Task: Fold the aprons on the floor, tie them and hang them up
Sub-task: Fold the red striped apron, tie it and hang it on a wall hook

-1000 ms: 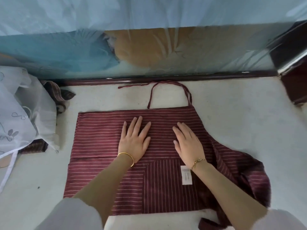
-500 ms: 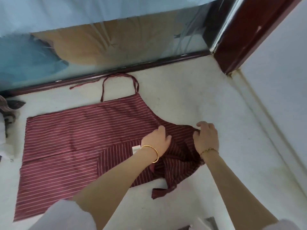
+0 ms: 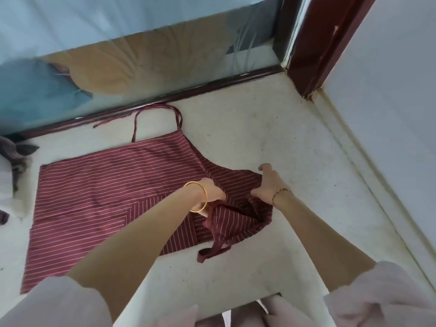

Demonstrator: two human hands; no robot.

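A maroon apron with thin white stripes (image 3: 106, 185) lies mostly flat on the pale floor, its neck loop (image 3: 157, 114) near the door sill. The apron's right side is bunched up, and a tie strap (image 3: 212, 252) trails out below it. My left hand (image 3: 212, 192), with a gold bangle, grips the bunched cloth from the left. My right hand (image 3: 269, 185), with a thin bracelet, grips the far right edge of the same bunched part.
A glass door with a dark red sill (image 3: 165, 100) runs along the back. A dark red door frame (image 3: 313, 43) and a pale wall (image 3: 389, 102) close off the right. More cloth (image 3: 14, 154) lies at the left edge.
My hands left the flat middle of the apron and moved to its crumpled right side, where they now grip the cloth. The view swung right.
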